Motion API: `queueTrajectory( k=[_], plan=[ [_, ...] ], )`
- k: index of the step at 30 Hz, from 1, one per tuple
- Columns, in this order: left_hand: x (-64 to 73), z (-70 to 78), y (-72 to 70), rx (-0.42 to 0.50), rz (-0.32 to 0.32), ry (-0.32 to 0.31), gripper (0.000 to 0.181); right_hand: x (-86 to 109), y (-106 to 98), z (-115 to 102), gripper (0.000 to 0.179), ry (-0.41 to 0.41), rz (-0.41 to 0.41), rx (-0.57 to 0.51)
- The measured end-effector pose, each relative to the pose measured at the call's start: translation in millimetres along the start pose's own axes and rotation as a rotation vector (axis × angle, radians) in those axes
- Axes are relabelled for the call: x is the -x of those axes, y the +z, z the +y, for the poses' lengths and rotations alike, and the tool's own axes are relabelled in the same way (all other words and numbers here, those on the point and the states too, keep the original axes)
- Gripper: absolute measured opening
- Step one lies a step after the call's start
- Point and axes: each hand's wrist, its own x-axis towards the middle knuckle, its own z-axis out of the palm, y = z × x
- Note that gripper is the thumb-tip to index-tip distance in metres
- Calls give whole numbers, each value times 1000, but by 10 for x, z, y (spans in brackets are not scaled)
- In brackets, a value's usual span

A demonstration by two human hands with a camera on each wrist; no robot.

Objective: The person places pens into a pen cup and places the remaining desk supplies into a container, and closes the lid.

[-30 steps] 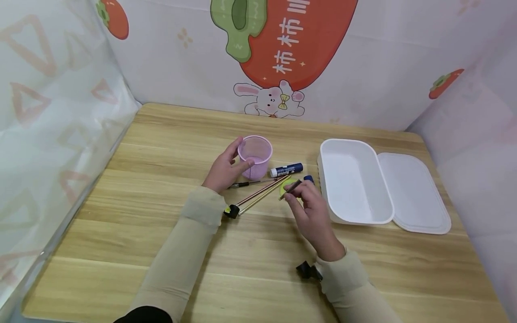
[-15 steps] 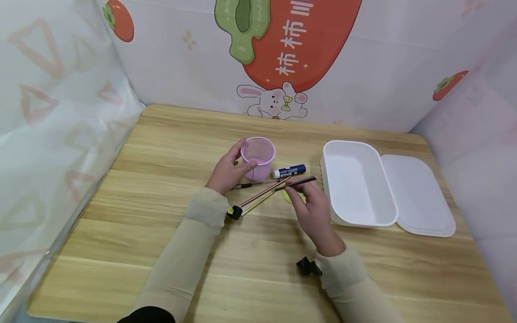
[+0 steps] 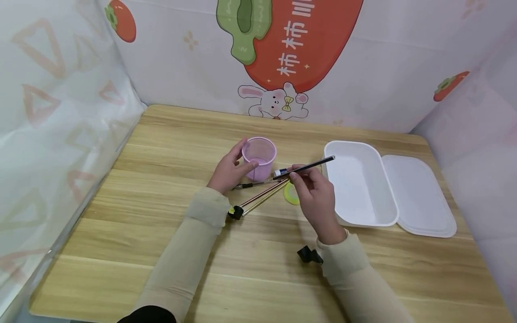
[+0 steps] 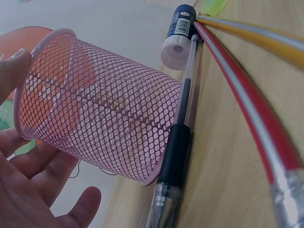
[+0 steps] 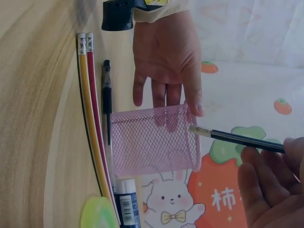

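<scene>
My left hand [image 3: 228, 172] holds a pink mesh pen cup [image 3: 264, 171] upright at the table's middle, its thumb at the rim and fingers on the far side. Between the thumb and fingers of my right hand [image 3: 317, 199] is a dark pencil [image 3: 317, 165], raised and slanting. Its eraser end [image 5: 200, 130] points at the cup and overlaps the rim in the right wrist view. Close to the cup's base lies a clear pen with a black grip [image 4: 175, 152]. A red pencil [image 4: 247, 99] and a yellow pencil [image 5: 88, 95] lie side by side near it.
A blue glue stick with a white cap [image 5: 126, 202] lies beside the cup, partly behind my right hand in the head view. Near that hand is a yellow-green round object [image 3: 291, 194]. An uncovered white box [image 3: 359, 193] and its lid [image 3: 422, 197] are at the right.
My right hand has lifted the dark pencil and turned it, so its far end now points up and right. The left hand keeps holding the cup.
</scene>
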Motion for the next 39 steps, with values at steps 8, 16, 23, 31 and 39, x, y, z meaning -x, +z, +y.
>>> queueTrajectory(
  k=[8, 16, 23, 31, 39],
  plan=[
    [11, 24, 11, -26, 21, -17, 83, -69, 74, -16, 17, 18, 22, -21],
    [9, 11, 39, -11, 22, -18, 81, -129, 129, -57, 16, 7, 37, 23],
    [12, 11, 37, -8, 26, -21, 80, -150, 186, 225, 19, 32, 8, 35],
    [18, 16, 23, -15, 19, -25, 79, -167, 228, 336, 24, -4, -4, 78],
    [21, 26, -3, -12, 17, -12, 77, -202, 234, 322, 26, 22, 0, 171]
  ],
)
